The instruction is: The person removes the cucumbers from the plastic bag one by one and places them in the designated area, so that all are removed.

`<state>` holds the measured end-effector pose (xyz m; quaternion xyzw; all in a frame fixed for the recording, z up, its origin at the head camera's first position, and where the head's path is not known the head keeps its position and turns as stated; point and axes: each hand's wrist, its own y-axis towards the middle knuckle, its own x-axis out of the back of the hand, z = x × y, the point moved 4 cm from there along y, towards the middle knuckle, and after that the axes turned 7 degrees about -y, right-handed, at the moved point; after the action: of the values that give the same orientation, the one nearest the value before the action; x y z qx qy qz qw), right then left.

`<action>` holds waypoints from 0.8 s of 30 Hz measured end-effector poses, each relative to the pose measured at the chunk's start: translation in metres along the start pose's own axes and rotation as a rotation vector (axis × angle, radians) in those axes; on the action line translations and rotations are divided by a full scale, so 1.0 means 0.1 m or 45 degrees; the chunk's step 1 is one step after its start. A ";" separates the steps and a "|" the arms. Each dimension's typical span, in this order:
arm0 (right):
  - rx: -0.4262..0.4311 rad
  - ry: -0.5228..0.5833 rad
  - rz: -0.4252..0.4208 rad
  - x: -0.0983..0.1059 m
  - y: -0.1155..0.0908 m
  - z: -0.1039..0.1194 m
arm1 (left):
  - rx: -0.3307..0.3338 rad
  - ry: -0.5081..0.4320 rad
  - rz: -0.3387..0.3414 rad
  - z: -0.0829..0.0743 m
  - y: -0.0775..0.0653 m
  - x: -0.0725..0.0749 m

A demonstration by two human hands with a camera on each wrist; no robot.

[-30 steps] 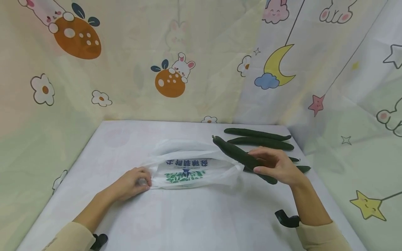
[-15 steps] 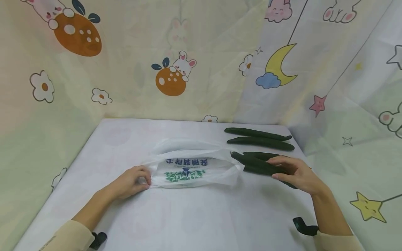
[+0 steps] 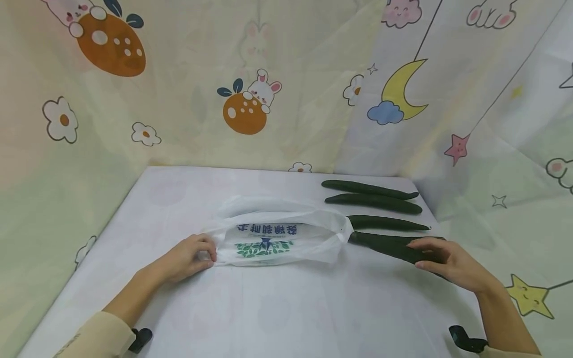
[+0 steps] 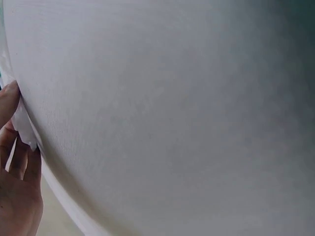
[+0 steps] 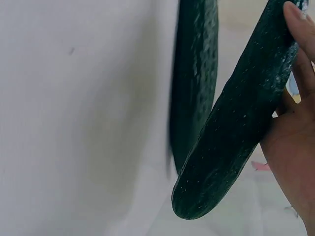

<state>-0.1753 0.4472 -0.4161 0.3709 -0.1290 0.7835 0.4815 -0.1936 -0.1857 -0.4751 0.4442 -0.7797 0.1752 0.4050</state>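
Note:
My left hand (image 3: 188, 256) pinches the left end of a white plastic bag (image 3: 309, 248) that lies flat on the table, printed with blue lettering and green leaves. In the left wrist view, thumb and fingers close on a fold of the plastic (image 4: 22, 123). To the right, my right hand (image 3: 456, 263) grips a dark green cucumber (image 5: 231, 118) near one end, fingers on the far side and thumb on the near side. It slants over another cucumber (image 5: 194, 73) lying on the table. A further cucumber (image 3: 388, 223) lies just behind, its left end at the bag's mouth.
Two more cucumbers (image 3: 371, 201) lie side by side at the back right of the white-covered table (image 3: 268, 308). A patterned cloth (image 3: 179, 99) hangs round the back and sides.
My right hand has moved right and toward me with the cucumber, lowering it from above the bag's right end to over the lying cucumber. The left hand stays on the bag.

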 end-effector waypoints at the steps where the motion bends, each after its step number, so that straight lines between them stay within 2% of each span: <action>1: -0.017 -0.014 0.013 0.01 -0.01 -0.02 | 0.001 0.009 0.003 0.01 0.00 0.00; 7: -0.119 -0.123 0.075 0.02 -0.06 -0.22 | 0.010 0.012 -0.006 0.03 -0.01 -0.02; 14: -0.130 -0.147 0.172 -0.02 -0.05 -0.39 | 0.018 0.014 -0.011 0.01 -0.02 -0.03; 19: -0.121 -0.256 0.162 -0.03 0.04 -0.44 | 0.034 0.020 -0.016 0.00 0.00 0.00; 24: -0.169 -0.336 0.173 -0.02 0.11 -0.47 | 0.042 0.008 0.004 0.01 0.01 -0.01</action>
<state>-0.2053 0.4666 -0.4485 0.4282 -0.2675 0.7486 0.4297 -0.1945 -0.1850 -0.4762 0.4490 -0.7761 0.1902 0.3999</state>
